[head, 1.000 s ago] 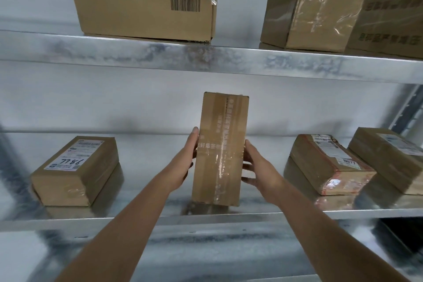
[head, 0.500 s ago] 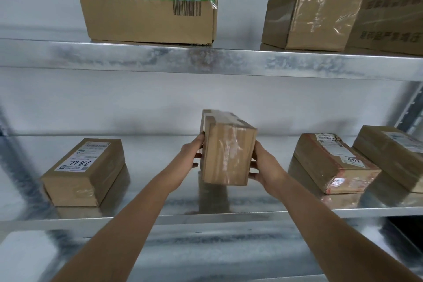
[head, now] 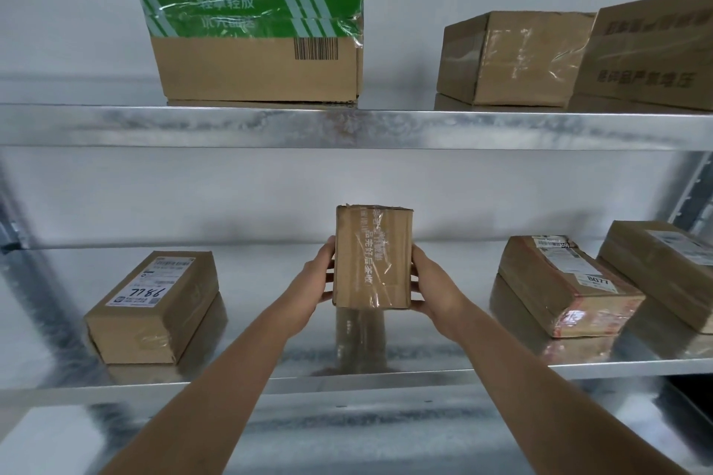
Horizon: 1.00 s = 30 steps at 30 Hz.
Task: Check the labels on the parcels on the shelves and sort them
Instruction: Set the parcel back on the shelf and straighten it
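While a label is sought, the parcel [head: 372, 256] is held upright in the head view, clear of the middle shelf [head: 270, 359], with a taped face printed in red turned toward the camera. No shipping label is visible on that face, so it is judged that the label lies on a hidden side and that further turning will be required. The parcel is kept over the open stretch of shelf between the other boxes; its reflection is seen in the metal directly below.

The parcel is clamped between both hands. The left hand [head: 314, 280] is pressed against the left side, with the fingers wrapped toward the rear and the thumb near the front edge. The right hand [head: 432, 283] is set against the right side in a mirrored grip, fingers curled round the back edge. Both forearms are extended forward and upward from the lower corners, converging on the parcel, wrists roughly level.

To the left, the 7286 box [head: 154, 305] lies flat with its label up and legible, well apart from the hands. To the right, the 8077 box [head: 563, 281] lies flat, label up, just beside a further box [head: 663, 270] at the frame edge. On the upper shelf [head: 347, 127] the green-taped carton [head: 250, 23] and two brown cartons [head: 509, 58] are stored untouched.
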{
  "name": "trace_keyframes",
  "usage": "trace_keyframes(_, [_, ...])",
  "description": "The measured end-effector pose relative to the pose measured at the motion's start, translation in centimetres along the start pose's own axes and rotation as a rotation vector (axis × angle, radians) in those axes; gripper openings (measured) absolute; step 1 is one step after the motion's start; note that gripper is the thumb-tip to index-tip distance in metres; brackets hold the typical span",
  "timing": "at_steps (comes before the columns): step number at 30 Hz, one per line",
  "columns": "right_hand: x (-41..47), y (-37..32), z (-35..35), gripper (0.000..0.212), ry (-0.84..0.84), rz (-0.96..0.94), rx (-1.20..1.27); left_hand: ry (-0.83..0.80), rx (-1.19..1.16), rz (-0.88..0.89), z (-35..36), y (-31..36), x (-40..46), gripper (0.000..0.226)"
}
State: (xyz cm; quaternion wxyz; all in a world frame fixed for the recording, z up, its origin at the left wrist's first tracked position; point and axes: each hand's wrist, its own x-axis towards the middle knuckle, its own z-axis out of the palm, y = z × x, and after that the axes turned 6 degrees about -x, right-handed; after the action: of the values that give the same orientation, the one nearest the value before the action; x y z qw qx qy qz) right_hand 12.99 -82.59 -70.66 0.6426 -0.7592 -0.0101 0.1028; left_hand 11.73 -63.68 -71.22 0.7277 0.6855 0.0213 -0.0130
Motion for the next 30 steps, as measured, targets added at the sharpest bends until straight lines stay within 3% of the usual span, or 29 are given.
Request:
trace_keyframes(19, [1.6,1.9,-0.2,0.039,-0.004,0.016,0.015,0.006,-0.019,-0.034,-0.3,-1.0,0.5,0.047])
trace_keyframes(30, [1.8,2.2,-1.2,0.05,-0.028,-0.052,-0.192,0.073,-0.482,-0.308,-0.6,-3.8,1.0,0.075])
